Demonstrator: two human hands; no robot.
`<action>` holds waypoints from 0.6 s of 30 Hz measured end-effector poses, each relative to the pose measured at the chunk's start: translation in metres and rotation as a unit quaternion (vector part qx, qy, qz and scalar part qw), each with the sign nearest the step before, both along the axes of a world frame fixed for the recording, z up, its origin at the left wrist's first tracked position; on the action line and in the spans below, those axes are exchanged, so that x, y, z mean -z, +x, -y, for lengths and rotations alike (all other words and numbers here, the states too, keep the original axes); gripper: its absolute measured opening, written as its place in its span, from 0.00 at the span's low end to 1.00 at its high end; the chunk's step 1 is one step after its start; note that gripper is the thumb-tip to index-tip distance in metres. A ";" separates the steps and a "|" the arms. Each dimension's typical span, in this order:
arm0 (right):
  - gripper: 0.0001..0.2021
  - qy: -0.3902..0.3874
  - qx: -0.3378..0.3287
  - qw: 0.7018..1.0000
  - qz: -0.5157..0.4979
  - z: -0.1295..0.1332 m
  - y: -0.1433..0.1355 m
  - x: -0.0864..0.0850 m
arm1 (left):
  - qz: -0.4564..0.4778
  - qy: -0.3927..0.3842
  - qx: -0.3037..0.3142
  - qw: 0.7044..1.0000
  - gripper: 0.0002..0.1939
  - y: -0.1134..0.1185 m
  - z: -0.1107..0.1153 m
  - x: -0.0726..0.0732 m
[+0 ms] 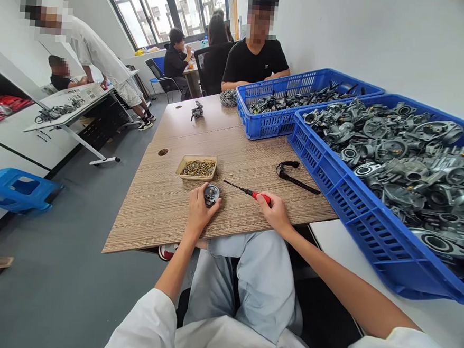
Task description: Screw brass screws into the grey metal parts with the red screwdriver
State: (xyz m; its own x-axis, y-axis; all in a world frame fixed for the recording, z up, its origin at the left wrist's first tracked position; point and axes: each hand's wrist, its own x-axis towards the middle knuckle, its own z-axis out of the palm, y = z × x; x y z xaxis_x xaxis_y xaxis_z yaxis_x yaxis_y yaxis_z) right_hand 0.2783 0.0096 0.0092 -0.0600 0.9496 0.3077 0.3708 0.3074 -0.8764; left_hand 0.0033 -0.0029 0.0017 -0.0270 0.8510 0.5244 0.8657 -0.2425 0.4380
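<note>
My left hand (pixel 200 209) is closed around a round grey metal carburetor part (pixel 211 194) near the front edge of the wooden table (pixel 150 200). To its right, my right hand (pixel 273 211) grips the red handle of a screwdriver (pixel 242 189). The screwdriver's dark shaft points left toward the part, with its tip apart from it. Just behind the left hand stands a small tan tray (pixel 179 171) full of small brass-coloured and grey screws. A black wristwatch (pixel 295 177) lies on the table beyond the right hand.
Two blue crates (pixel 333 199) (pixel 255 128) of metal castings stand along the right side. A metal assembly (pixel 197 110) sits toward the table's far end. Across the table is a person in black (pixel 257 64). A blue stool (pixel 12 188) stands on the floor at left.
</note>
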 end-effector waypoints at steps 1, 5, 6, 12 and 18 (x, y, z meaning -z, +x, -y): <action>0.21 -0.002 0.001 1.000 -0.004 0.000 0.000 0.000 | -0.004 0.001 0.000 1.000 0.33 0.000 0.000 0.000; 0.23 -0.025 -0.012 0.999 -0.024 0.000 0.001 0.000 | -0.020 0.003 -0.008 1.000 0.33 -0.001 -0.001 0.004; 0.24 -0.032 -0.018 0.999 -0.029 0.000 0.001 0.000 | -0.023 0.002 -0.012 1.000 0.33 -0.002 -0.001 0.005; 0.28 -0.050 -0.040 0.997 -0.039 0.000 0.001 -0.001 | -0.033 -0.008 -0.036 0.999 0.34 -0.003 -0.003 0.007; 0.27 -0.064 -0.074 0.995 -0.033 0.000 0.001 -0.004 | -0.016 -0.008 -0.015 1.000 0.32 -0.001 -0.002 0.005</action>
